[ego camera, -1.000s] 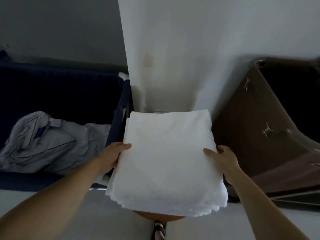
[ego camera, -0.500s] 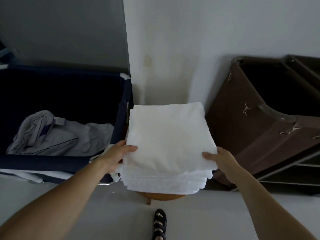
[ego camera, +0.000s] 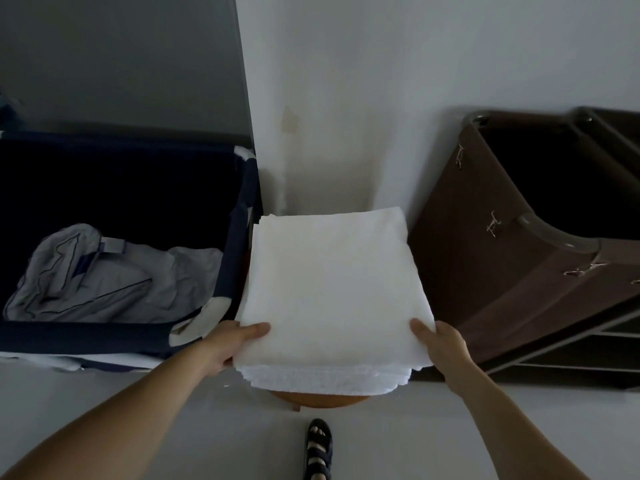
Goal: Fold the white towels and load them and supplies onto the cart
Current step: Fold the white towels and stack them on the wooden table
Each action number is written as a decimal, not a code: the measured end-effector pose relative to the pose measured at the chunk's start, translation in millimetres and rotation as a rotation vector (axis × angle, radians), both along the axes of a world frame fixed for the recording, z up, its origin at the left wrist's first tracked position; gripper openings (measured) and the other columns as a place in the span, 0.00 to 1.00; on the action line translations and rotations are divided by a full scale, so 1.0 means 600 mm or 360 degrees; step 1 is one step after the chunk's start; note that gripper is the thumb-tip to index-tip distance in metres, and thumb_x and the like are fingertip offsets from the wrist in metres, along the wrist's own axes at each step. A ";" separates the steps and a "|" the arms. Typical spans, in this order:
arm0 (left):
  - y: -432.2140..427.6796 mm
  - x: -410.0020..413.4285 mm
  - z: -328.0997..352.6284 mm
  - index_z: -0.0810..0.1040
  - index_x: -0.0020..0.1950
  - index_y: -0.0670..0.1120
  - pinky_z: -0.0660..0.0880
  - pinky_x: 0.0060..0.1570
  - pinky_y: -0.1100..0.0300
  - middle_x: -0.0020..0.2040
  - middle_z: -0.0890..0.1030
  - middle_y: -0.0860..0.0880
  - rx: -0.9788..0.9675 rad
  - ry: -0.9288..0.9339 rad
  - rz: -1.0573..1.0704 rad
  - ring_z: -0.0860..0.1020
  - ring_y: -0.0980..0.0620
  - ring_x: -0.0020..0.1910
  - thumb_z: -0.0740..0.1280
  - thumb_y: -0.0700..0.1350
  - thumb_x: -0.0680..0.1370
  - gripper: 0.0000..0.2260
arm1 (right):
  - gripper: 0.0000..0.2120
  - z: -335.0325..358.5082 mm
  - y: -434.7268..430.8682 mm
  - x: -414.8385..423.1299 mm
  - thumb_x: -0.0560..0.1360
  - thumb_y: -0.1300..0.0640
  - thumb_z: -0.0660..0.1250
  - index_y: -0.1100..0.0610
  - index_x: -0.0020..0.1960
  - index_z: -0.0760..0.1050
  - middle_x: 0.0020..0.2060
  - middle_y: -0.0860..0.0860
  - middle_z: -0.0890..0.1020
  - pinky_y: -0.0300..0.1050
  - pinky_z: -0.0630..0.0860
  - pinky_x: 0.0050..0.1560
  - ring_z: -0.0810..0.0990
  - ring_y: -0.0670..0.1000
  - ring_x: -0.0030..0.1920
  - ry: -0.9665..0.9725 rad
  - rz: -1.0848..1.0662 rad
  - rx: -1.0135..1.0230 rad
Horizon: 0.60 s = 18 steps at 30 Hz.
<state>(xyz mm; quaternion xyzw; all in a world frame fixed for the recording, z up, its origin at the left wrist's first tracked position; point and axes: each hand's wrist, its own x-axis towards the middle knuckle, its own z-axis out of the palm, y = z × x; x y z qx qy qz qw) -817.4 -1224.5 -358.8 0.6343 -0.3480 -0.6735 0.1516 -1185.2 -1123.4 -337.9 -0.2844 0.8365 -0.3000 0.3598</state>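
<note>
A stack of folded white towels point(ego camera: 332, 289) lies on a round wooden stool point(ego camera: 318, 400) against the wall. My left hand point(ego camera: 228, 344) grips the stack's near left corner, thumb on top and fingers underneath. At the near right corner, my right hand point(ego camera: 441, 344) holds the stack the same way. The top towels sit slightly raised off the lower ones at the near edge.
A dark blue fabric bin point(ego camera: 239, 237) at the left holds a crumpled grey garment point(ego camera: 104, 278). A brown fabric hamper point(ego camera: 519, 265) on a frame stands at the right. A white wall corner point(ego camera: 263, 133) rises behind the stool. My sandalled foot point(ego camera: 318, 448) is below.
The view has pulled back and tilted down, so the stack looks smaller and lower. Both hands have slid to the near corners of the towels, still holding them.
</note>
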 end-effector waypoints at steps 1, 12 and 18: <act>-0.005 0.002 0.001 0.79 0.60 0.40 0.81 0.51 0.49 0.51 0.86 0.43 0.0028 -0.0025 -0.0020 0.84 0.43 0.50 0.81 0.54 0.64 0.31 | 0.16 0.000 -0.004 0.000 0.77 0.46 0.68 0.59 0.45 0.75 0.43 0.56 0.79 0.53 0.74 0.48 0.77 0.56 0.42 0.0011 -0.0021 0.0009; 0.016 -0.006 -0.012 0.78 0.56 0.40 0.74 0.28 0.59 0.52 0.81 0.39 0.0226 -0.0179 0.0320 0.78 0.43 0.44 0.76 0.49 0.73 0.18 | 0.15 0.008 -0.019 -0.005 0.71 0.46 0.73 0.59 0.43 0.77 0.40 0.56 0.80 0.45 0.75 0.31 0.79 0.56 0.37 -0.0082 -0.0102 0.0221; -0.004 -0.010 0.005 0.79 0.52 0.35 0.69 0.30 0.58 0.48 0.83 0.36 0.0085 -0.0273 0.0308 0.78 0.42 0.39 0.78 0.46 0.71 0.18 | 0.23 0.030 -0.037 0.005 0.68 0.48 0.77 0.62 0.52 0.74 0.45 0.57 0.80 0.54 0.81 0.44 0.80 0.58 0.44 0.0019 -0.0038 0.0168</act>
